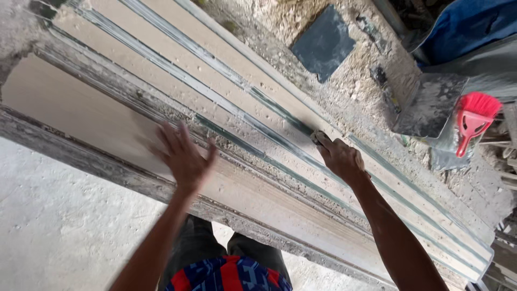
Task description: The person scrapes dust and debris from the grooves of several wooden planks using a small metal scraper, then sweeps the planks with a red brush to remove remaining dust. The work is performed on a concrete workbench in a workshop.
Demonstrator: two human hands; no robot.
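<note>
Dusty, rubble-strewn work site; rough concrete floor (59, 226) below, crumbled mortar beyond.

Long beige tile slab (107, 121) lies flat on a mortar-crusted ledge, running diagonally from upper left to lower right, right in front of the person. Further long strips (177, 70) with greenish edges lie parallel just behind it, stacked step-wise, probably so each edge stays reachable.

Left hand (184, 156): fingers spread, palm down over the near slab, holding nothing; blurred, so contact with the surface is not certain. Looks placed to steady or feel the face.

Right hand (340, 157): closed around a small grey object (319, 137), pressed to the greenish edge of a strip. What the object is, I cannot tell; only its tip shows past the knuckles. The arm reaches out straight, in line with the strip.

Outward: dark square tile (325, 42) lies on the rubble beyond the strips. Red hand brush (474, 118) rests on a grey, mortar-smeared board (428, 108) at right, within arm's reach. Blue sheet (468, 21) bunched in the upper right corner.
</note>
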